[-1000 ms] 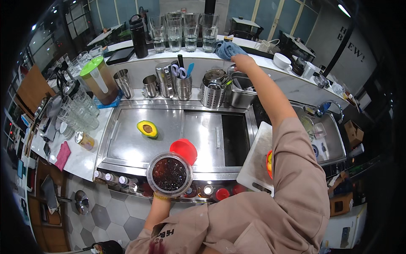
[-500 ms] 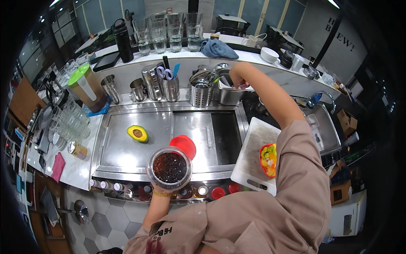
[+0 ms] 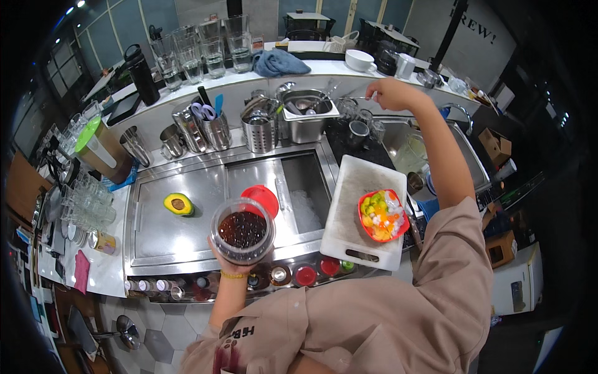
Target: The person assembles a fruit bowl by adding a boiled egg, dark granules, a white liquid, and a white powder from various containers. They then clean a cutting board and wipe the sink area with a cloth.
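Observation:
My left hand (image 3: 225,260) is wrapped round a clear round jar (image 3: 243,232) of dark, glossy pieces, held above the counter's front edge. A red lid (image 3: 261,201) lies just beyond the jar, partly hidden by it. My right hand (image 3: 393,95) is raised at the far right, pinching the thin handle of a metal spoon (image 3: 354,98). The handle points left toward a steel pan (image 3: 304,128) with utensils in it; the spoon's far end is hard to make out. A halved avocado (image 3: 179,204), pit in place, sits on the steel surface at the left.
A red bowl of cut fruit (image 3: 381,215) stands on a white cutting board (image 3: 339,240) at the right. Metal cups and a perforated utensil holder (image 3: 260,136) line the back. Glasses crowd the ledge. Bottles (image 3: 305,275) run along the front; a sink (image 3: 398,134) is far right.
My right hand has lifted out of the steel pan and moved right with the spoon. The view has shifted rightward, uncovering the fruit bowl. My left hand still holds the jar.

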A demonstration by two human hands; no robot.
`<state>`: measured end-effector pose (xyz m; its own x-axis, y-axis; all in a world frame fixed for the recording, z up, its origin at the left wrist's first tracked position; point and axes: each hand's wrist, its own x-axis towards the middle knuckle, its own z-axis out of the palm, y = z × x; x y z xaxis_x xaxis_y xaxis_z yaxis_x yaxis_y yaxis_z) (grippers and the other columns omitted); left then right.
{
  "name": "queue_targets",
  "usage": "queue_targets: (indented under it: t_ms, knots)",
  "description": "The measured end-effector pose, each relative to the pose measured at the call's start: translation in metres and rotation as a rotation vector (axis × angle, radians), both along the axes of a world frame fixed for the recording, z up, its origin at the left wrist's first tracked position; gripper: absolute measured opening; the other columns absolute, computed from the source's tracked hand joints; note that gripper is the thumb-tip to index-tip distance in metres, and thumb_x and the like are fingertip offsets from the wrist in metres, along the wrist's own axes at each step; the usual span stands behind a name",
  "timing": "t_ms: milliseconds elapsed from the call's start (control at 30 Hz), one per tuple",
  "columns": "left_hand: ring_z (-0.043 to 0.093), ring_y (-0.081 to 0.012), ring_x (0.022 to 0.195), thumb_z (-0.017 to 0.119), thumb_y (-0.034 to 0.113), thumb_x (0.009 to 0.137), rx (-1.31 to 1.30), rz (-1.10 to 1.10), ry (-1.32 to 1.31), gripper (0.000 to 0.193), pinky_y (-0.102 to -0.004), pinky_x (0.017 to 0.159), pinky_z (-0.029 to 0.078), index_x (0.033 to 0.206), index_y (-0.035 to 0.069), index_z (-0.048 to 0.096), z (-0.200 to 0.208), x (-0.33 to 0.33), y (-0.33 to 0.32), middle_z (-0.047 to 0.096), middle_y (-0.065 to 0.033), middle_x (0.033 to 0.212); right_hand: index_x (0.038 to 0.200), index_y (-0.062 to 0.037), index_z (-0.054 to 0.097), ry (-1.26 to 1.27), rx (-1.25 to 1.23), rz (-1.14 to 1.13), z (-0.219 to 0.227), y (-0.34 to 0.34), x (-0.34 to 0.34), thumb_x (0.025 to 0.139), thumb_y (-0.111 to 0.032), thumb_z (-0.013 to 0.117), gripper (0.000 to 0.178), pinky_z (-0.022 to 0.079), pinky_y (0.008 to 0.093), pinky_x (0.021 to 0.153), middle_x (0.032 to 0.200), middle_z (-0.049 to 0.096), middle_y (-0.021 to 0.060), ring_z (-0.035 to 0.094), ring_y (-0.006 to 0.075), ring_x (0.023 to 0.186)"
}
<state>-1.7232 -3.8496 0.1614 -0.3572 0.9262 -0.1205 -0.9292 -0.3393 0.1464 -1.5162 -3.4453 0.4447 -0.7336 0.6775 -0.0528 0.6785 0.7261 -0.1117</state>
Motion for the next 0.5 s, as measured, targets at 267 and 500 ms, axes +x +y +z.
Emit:
queue_targets:
  t_ms: [267,500]
  knots:
    - [0.063,-0.0441,0.109,0.040,0.070,0.089,-0.060,0.038,0.056,0.076,-0.0653,0.066,0.058,0.137,0.012,0.050,0.038,0.070,0.038,0.059,-0.0197,0.130,0.111,-0.0065,0.070,0.293,-0.002,0.125,-0.077,0.017,0.074,0.089,-0.006,0.054,0.027,0.047,0.0371,0.063,0.073,0.066,0.0114,0.064,0.0210,0.068]
    - [0.056,-0.0505,0.115,0.045,0.074,0.084,0.127,0.077,0.204,0.086,-0.0628,0.066,0.057,0.139,0.008,0.049,0.037,0.155,0.054,0.055,-0.0251,0.133,0.108,-0.0091,0.072,0.436,0.240,0.248,-0.106,0.054,0.094,0.088,-0.010,0.054,0.026,0.051,0.0449,0.076,0.089,0.070,0.0198,0.067,0.0370,0.082]
